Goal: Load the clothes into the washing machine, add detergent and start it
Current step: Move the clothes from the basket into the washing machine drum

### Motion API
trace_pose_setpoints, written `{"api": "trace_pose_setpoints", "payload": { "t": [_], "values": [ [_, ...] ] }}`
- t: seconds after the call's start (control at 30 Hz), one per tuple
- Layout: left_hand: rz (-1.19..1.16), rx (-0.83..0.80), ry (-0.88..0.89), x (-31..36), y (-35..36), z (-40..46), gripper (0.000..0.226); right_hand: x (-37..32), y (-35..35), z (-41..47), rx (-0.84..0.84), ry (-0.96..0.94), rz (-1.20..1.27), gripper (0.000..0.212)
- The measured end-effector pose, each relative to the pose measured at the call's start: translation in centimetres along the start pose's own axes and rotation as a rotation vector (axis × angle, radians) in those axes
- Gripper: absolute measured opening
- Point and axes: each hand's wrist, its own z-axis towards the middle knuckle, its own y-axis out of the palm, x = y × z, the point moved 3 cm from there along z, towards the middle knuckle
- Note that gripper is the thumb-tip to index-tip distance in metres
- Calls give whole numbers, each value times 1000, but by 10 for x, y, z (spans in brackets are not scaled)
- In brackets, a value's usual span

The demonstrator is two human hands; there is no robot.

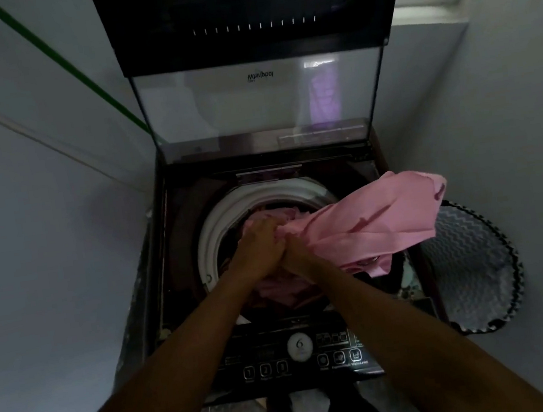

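Now pressing down: left hand [260, 241] laid over the pink garment [367, 221] at the mouth of the drum [212, 233], fingers [267, 228] flat and spread rather than clenched, pushing not pinching. Right hand [295, 257] tucked just under and beside the left, touching it; fingers buried in cloth, so cannot tell whether curled round a fold or merely pressing.

Beyond the fingertips and to their right, most of the pink garment outside the drum, draped across the top of the washing machine [166, 253] and overhanging toward the laundry basket [476, 266]. Below the fingers, more pink and darker cloth inside the drum.

Likely troubles, judged from this lie of things: the trailing part sliding off toward the basket or the floor if the push lands only on the near end; a fold caught under the lid [260, 97] when lowered, should cloth remain over the rim; a tight wad packed down in the middle, washing unevenly. No detergent visible anywhere, so that step not yet done.

Count: two hands, one raised lid, one drum, one basket, one control panel [298, 353] nearest the body with one round dial [300, 346]. Garments in the drum too tangled to count.
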Motion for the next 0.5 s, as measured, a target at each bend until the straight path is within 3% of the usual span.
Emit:
{"api": "trace_pose_setpoints", "payload": {
  "t": [0.07, 0.13, 0.2, 0.3, 0.4, 0.5],
  "values": [
    [-12, 51, 29, 10, 2, 6, 35, -6, -20, 12, 111, -90, -131, 34],
    [-22, 103, 63, 25, 3, 12, 31, -4, -39, 13, 28, -146, -212, 22],
    [-59, 92, 69, 39, 7, 18, 32, 8, -58, 13, 117, -193, -246, 27],
    [-98, 39, 79, 59, 15, 26, 31, 26, -88, 8, 182, -56, -143, 29],
    [-92, 0, 104, 71, 32, 36, 33, 41, -120, -4, 446, 21, -105, 42],
    [-63, -77, 187, 100, 48, 35, 45, 56, -145, -22, 698, 153, -195, 34]
  ]
}}
